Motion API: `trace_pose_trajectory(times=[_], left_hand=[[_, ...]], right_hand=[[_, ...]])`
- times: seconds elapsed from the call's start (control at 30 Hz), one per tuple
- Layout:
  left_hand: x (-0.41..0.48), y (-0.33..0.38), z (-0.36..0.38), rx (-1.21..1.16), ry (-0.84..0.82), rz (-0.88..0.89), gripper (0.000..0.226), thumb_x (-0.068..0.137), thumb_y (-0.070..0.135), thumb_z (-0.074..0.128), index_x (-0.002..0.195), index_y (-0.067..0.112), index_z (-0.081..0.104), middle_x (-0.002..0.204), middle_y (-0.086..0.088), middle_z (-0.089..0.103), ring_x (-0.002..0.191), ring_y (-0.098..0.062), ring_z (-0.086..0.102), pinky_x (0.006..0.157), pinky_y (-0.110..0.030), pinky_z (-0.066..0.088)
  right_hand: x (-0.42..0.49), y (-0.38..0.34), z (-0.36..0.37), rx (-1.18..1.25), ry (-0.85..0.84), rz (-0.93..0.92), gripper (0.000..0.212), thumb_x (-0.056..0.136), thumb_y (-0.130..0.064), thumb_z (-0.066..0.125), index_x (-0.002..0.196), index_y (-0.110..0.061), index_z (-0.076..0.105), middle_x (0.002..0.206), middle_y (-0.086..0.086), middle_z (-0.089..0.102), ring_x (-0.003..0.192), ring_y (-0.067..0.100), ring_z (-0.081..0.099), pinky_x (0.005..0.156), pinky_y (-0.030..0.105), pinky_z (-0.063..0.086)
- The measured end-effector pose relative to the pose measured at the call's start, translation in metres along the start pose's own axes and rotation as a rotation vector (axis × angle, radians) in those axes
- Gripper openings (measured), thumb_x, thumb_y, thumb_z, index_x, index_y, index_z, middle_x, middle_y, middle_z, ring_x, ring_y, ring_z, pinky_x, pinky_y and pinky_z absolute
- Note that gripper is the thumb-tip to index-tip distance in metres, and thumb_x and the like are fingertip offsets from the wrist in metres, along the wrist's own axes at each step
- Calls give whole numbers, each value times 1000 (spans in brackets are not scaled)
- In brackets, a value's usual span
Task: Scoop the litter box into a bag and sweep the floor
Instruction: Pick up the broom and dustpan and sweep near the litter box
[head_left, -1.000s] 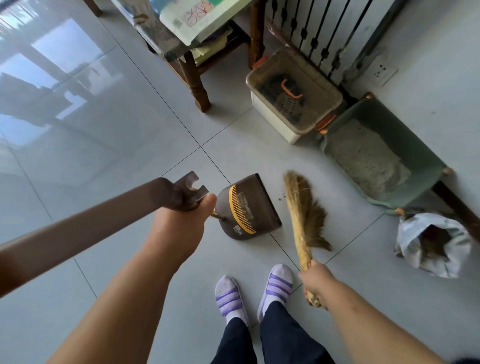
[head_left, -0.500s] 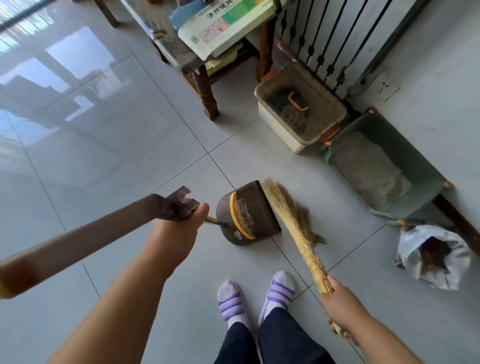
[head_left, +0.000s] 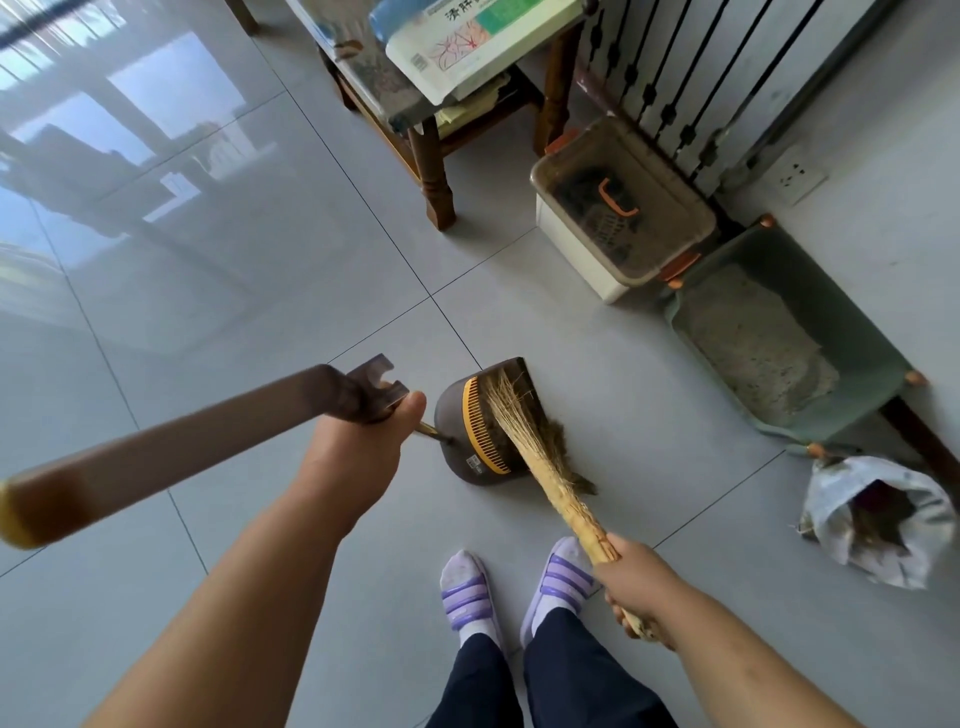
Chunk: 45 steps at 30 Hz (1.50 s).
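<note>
My left hand (head_left: 358, 447) grips the top of a long brown dustpan handle (head_left: 171, 452). The brown dustpan (head_left: 460, 428) with an orange comb edge stands on the tiled floor in front of my feet. My right hand (head_left: 631, 582) holds the stalk of a straw hand broom (head_left: 535, 447), whose bristles lie across the dustpan's mouth. A green litter box (head_left: 852, 332) holding grey litter sits by the wall at the right. A crumpled white bag (head_left: 878, 519) with dark waste inside lies open on the floor beside it.
A lidded beige bin (head_left: 623, 208) with an orange handle stands next to the litter box, under a railing (head_left: 701, 67). A wooden table leg (head_left: 434, 171) and a shelf with papers are behind it. My feet in purple-striped slippers (head_left: 514, 592) stand close to the broom.
The broom has swept leftward from the bare floor beside the dustpan onto its mouth. My right hand moved right and down. The left hand and dustpan stayed about in place.
</note>
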<state>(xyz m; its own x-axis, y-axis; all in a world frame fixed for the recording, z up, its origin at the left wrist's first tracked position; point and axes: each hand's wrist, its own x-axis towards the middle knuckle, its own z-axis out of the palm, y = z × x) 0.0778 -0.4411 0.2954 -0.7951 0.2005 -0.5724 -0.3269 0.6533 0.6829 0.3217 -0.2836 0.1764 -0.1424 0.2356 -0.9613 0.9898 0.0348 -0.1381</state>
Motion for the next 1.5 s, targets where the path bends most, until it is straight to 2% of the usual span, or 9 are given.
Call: trace_pose_trajectory(times=[0.13, 0.37, 0.53, 0.73, 1.07, 1.2, 1.27, 1.37, 1.5], left_hand=[[-6, -7, -17, -5, -24, -16, 40, 83, 34, 63, 84, -3, 50, 74, -7, 46, 72, -19, 46, 73, -38, 42], [-8, -17, -45, 10, 26, -47, 45, 77, 36, 64, 87, -6, 53, 75, -7, 49, 73, -20, 54, 81, -55, 55], [-2, -20, -45, 6, 29, -43, 34, 89, 24, 64, 90, -7, 52, 77, -8, 47, 72, -19, 48, 72, -39, 46], [-9, -31, -59, -14, 29, -57, 36, 88, 28, 64, 86, -6, 51, 75, -7, 46, 73, -20, 49, 74, -47, 51], [-24, -68, -103, -196, 225, -155, 28, 95, 18, 62, 105, -8, 60, 89, -13, 57, 89, -27, 62, 87, -39, 57], [-18, -72, -105, -188, 224, -143, 28, 95, 21, 62, 100, -6, 61, 87, -9, 59, 89, -26, 64, 91, -44, 57], [-13, -72, -102, -194, 226, -148, 29, 94, 23, 62, 97, -6, 61, 83, -6, 57, 83, -24, 63, 94, -49, 55], [-11, -68, -99, -206, 216, -166, 23, 93, 24, 63, 80, 6, 58, 77, -4, 53, 74, -21, 60, 95, -54, 51], [-14, -60, -97, -228, 174, -168, 20, 93, 22, 62, 76, 14, 53, 71, -1, 49, 69, -18, 54, 93, -53, 52]], right_hand=[[-29, 19, -16, 54, 47, -31, 41, 87, -16, 43, 122, -35, 48, 79, 7, 62, 61, 21, 54, 55, 29, 45], [24, 9, -23, 220, 130, 144, 29, 87, -9, 43, 114, -7, 53, 73, 15, 54, 61, 26, 53, 60, 35, 46], [43, -12, 26, 33, 10, 101, 34, 81, -15, 45, 113, -8, 56, 77, 11, 54, 59, 21, 49, 54, 29, 40], [-23, -30, 23, -16, -118, -35, 24, 90, -12, 44, 111, -17, 54, 77, 4, 56, 60, 14, 50, 58, 28, 42], [28, -59, 0, -16, 122, -69, 29, 84, -12, 47, 113, -11, 51, 81, 12, 53, 69, 26, 54, 63, 35, 45], [49, -110, 13, -61, 36, -52, 4, 84, -5, 53, 84, -5, 49, 73, 13, 52, 59, 22, 52, 60, 34, 52], [45, -120, 26, -268, 4, -59, 24, 90, -3, 49, 69, -11, 42, 72, 9, 52, 62, 20, 56, 52, 25, 47], [33, -110, 45, -557, -61, -53, 7, 88, -3, 47, 85, -5, 52, 80, 13, 58, 76, 26, 68, 51, 25, 44], [-12, -82, 36, -303, -117, -126, 27, 89, -6, 48, 115, -11, 54, 76, 7, 54, 58, 15, 49, 49, 24, 41]])
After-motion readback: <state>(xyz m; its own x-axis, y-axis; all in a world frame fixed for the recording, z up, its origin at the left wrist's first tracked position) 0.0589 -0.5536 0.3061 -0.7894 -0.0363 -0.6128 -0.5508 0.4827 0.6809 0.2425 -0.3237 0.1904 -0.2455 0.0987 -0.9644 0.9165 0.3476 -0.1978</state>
